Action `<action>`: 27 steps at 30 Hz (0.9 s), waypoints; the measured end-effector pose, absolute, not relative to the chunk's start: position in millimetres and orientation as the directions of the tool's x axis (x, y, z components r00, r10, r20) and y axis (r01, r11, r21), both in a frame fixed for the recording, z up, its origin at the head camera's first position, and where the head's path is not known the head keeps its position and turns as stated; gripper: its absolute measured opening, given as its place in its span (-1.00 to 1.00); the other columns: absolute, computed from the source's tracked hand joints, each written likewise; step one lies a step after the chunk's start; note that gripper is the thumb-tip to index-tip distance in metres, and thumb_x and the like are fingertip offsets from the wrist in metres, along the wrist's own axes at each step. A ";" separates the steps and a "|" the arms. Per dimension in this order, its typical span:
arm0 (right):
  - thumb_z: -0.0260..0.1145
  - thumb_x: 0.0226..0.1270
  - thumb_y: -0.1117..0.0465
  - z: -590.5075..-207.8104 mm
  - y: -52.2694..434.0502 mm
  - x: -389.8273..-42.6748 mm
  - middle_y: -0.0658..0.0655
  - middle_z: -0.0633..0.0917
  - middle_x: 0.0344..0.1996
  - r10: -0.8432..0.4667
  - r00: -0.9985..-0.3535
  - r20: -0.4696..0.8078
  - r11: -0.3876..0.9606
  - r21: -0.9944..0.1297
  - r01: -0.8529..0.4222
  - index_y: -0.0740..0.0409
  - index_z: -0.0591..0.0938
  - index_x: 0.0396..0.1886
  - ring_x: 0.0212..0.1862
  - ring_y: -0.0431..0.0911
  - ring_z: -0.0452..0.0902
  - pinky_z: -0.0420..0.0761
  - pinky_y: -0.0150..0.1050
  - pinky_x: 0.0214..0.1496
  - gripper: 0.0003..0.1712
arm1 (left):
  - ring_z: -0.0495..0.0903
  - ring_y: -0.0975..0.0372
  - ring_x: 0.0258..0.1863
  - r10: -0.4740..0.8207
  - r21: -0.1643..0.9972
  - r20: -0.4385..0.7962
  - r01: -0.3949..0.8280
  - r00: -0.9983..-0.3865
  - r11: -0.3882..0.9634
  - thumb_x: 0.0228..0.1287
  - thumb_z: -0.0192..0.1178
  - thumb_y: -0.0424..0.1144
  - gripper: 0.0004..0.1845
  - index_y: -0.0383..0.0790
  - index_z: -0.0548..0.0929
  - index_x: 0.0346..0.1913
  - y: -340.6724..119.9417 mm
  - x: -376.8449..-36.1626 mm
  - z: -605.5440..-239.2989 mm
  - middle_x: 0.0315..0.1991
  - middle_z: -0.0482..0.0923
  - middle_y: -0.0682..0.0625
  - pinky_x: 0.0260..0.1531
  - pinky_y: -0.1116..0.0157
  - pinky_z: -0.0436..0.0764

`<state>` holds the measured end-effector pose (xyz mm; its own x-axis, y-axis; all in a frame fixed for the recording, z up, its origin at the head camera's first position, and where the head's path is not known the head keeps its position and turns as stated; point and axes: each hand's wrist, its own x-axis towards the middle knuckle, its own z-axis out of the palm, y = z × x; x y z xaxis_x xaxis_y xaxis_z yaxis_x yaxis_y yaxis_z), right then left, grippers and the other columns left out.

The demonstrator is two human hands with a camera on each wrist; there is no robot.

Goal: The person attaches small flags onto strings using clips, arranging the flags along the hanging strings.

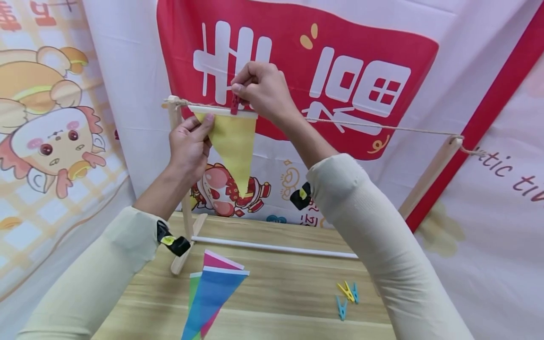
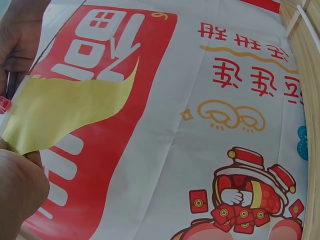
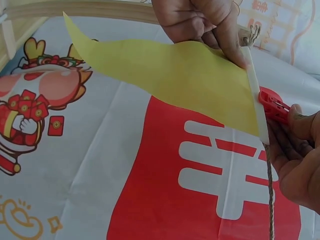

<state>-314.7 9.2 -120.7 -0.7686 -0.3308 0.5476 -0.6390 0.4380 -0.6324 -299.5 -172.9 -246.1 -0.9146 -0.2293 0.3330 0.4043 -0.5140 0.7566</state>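
Note:
A yellow triangular pennant [image 1: 234, 146] with a white top edge hangs point-down at the twine [image 1: 382, 126], near its left end. My left hand [image 1: 190, 147] pinches the pennant's upper left corner between thumb and fingers. Above the top edge, my right hand [image 1: 268, 89] holds a red clothespin [image 1: 234, 104] by its handle end. In the right wrist view the tip of the red clothespin [image 3: 274, 106] meets the white edge around its middle. Whether its jaws have caught both pennant and twine cannot be told.
Wooden posts [image 1: 431, 174] carry the twine, with a white rod [image 1: 272, 248] low between them. Blue, pink and green pennants [image 1: 216, 288] overlap on the wooden table [image 1: 289, 293]. Yellow and blue clothespins [image 1: 342, 308] lie to the right. A printed cloth [image 1: 140, 71] hangs behind.

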 end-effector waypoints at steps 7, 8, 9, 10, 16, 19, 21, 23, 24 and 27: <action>0.45 0.66 0.15 -119.8 5.6 -314.0 0.16 0.85 -0.04 -0.360 -0.770 0.527 0.466 -0.613 -0.638 0.23 0.81 0.06 -0.11 -0.08 0.79 0.82 -0.39 0.12 -0.77 | 0.81 0.17 0.21 -0.236 0.758 0.329 0.405 -0.914 -0.512 0.47 0.49 -0.14 -0.54 -0.24 0.79 0.33 -169.4 -300.1 -243.6 0.30 0.76 -0.04 0.27 0.35 0.79; 0.45 0.65 0.15 -120.1 5.0 -313.9 0.15 0.85 -0.04 -0.362 -0.772 0.523 0.473 -0.610 -0.636 0.22 0.81 0.06 -0.11 -0.10 0.78 0.82 -0.39 0.12 -0.77 | 0.81 0.17 0.20 -0.238 0.755 0.329 0.406 -0.914 -0.514 0.47 0.49 -0.14 -0.54 -0.24 0.79 0.33 -169.1 -300.3 -243.3 0.29 0.77 -0.05 0.27 0.34 0.80; 0.46 0.65 0.14 -120.2 4.4 -313.8 0.15 0.85 -0.04 -0.365 -0.772 0.520 0.479 -0.606 -0.635 0.22 0.82 0.06 -0.12 -0.11 0.77 0.82 -0.38 0.11 -0.77 | 0.82 0.17 0.20 -0.241 0.753 0.328 0.407 -0.913 -0.517 0.47 0.50 -0.14 -0.54 -0.24 0.79 0.33 -168.8 -300.4 -243.1 0.29 0.77 -0.05 0.27 0.34 0.80; 0.46 0.65 0.14 -120.5 4.0 -313.8 0.15 0.85 -0.04 -0.368 -0.772 0.518 0.484 -0.602 -0.635 0.21 0.82 0.06 -0.13 -0.13 0.76 0.82 -0.38 0.11 -0.77 | 0.82 0.18 0.19 -0.244 0.750 0.327 0.408 -0.913 -0.521 0.47 0.50 -0.15 -0.54 -0.25 0.80 0.32 -168.5 -300.5 -242.8 0.28 0.78 -0.05 0.26 0.34 0.80; 0.47 0.64 0.16 -122.4 1.5 -313.7 0.15 0.83 -0.08 -0.400 -0.751 0.524 0.486 -0.574 -0.659 0.24 0.81 0.03 -0.14 -0.13 0.73 0.81 -0.37 0.08 -0.78 | 0.83 0.19 0.15 -0.258 0.762 0.322 0.411 -0.911 -0.501 0.46 0.50 -0.14 -0.57 -0.25 0.81 0.28 -169.0 -299.0 -242.1 0.22 0.79 -0.04 0.25 0.35 0.80; 0.46 0.65 0.16 -123.1 -0.3 -313.4 0.15 0.81 -0.07 -0.415 -0.740 0.529 0.487 -0.558 -0.672 0.24 0.80 0.04 -0.14 -0.12 0.70 0.80 -0.37 0.06 -0.78 | 0.82 0.19 0.18 -0.259 0.770 0.325 0.414 -0.910 -0.487 0.47 0.50 -0.13 -0.55 -0.25 0.80 0.30 -170.4 -298.1 -242.2 0.23 0.78 -0.03 0.26 0.36 0.80; 0.46 0.65 0.16 -123.2 -1.6 -313.1 0.14 0.82 -0.06 -0.420 -0.736 0.531 0.494 -0.547 -0.676 0.23 0.81 0.05 -0.14 -0.13 0.70 0.79 -0.37 0.07 -0.78 | 0.81 0.17 0.20 -0.258 0.772 0.326 0.413 -0.910 -0.483 0.46 0.50 -0.13 -0.53 -0.25 0.78 0.32 -171.1 -297.7 -242.2 0.24 0.77 -0.03 0.26 0.36 0.80; 0.45 0.65 0.15 -123.4 -2.5 -312.9 0.13 0.82 -0.04 -0.424 -0.736 0.528 0.505 -0.536 -0.676 0.22 0.81 0.07 -0.12 -0.13 0.71 0.79 -0.38 0.07 -0.77 | 0.80 0.16 0.24 -0.254 0.777 0.327 0.412 -0.910 -0.476 0.46 0.50 -0.11 -0.50 -0.24 0.77 0.35 -171.6 -297.5 -242.1 0.27 0.76 -0.03 0.28 0.36 0.79; 0.45 0.65 0.15 -123.3 -2.9 -312.8 0.13 0.83 -0.03 -0.425 -0.738 0.524 0.512 -0.533 -0.673 0.21 0.80 0.08 -0.11 -0.14 0.71 0.79 -0.38 0.08 -0.77 | 0.79 0.16 0.25 -0.252 0.778 0.326 0.410 -0.911 -0.477 0.45 0.50 -0.11 -0.49 -0.24 0.76 0.36 -171.6 -297.5 -242.0 0.29 0.75 -0.03 0.29 0.36 0.78; 0.45 0.65 0.14 -122.2 -3.6 -312.9 0.12 0.83 0.01 -0.441 -0.750 0.493 0.529 -0.532 -0.661 0.20 0.80 0.13 -0.08 -0.14 0.72 0.79 -0.38 0.11 -0.74 | 0.78 0.14 0.28 -0.251 0.784 0.317 0.402 -0.914 -0.473 0.44 0.51 -0.10 -0.46 -0.23 0.75 0.39 -171.8 -297.1 -241.6 0.31 0.75 -0.03 0.29 0.36 0.78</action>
